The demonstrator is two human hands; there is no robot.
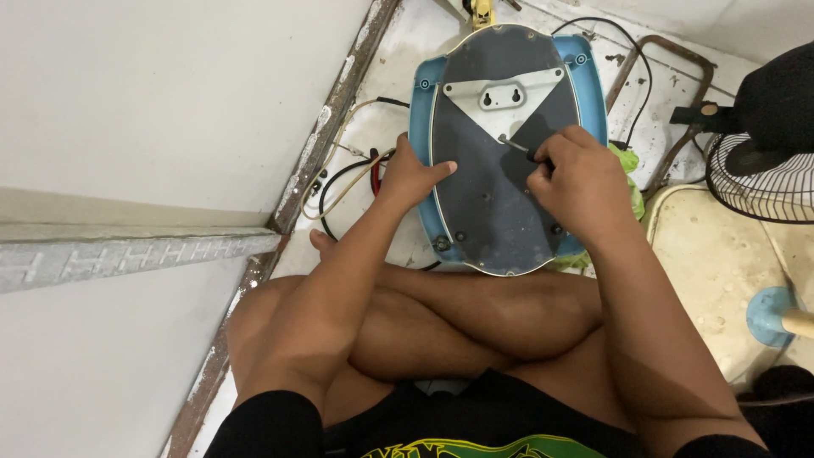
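Person sits cross-legged on the floor (721,254), w/ a blue oval appliance housing (507,144) lying face-down just past the knees, at 12 o'clock from the body. Its dark grey back plate (492,203) faces up, w/ a pale triangular mounting bracket (500,95) near the far end.

Right hand (577,174) is clenched around a small screwdriver (519,148), tip pointing to approx 10 o'clock and set at the lower corner of the bracket. Left hand (411,174) is laid flat, fingers spread, not gripping, pressing on the housing's rim at 9 o'clock to steady it.

Progress, as a judgement: work looks early-to-mid. Plate is seated on the housing, bracket in place, corner screws on the blue rim at 11 and 1 o'clock look present. Can't tell if the screw under the tip is going in or out.

Around: loose wires (356,170) at 9 o'clock by the wall, a green bag (626,170) at 3 o'clock under the housing, a fan grille (755,178) farther right.
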